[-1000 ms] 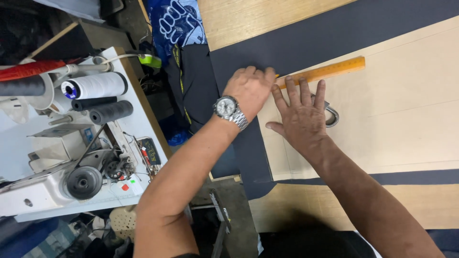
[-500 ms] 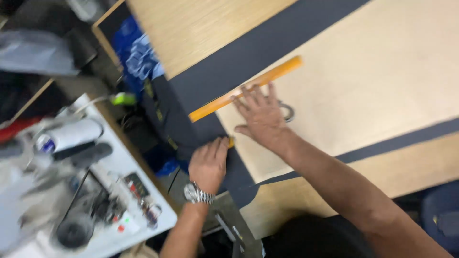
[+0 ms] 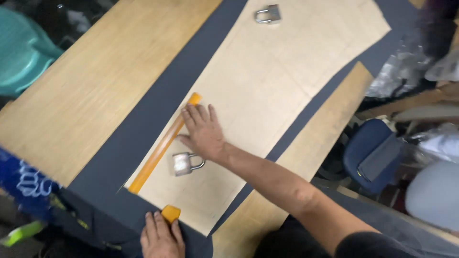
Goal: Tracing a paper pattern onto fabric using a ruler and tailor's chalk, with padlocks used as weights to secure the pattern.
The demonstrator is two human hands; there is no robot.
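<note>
Your surface (image 3: 86, 86) is pale wood with visible grain, running diagonally across the view. Off its upper left edge sits a teal plastic chair (image 3: 21, 52). To your right, a dark blue padded seat (image 3: 370, 155) stands close to the edge, with crumpled silvery plastic sheeting (image 3: 399, 74) beyond it. Light is even, no hard shadows.
</note>
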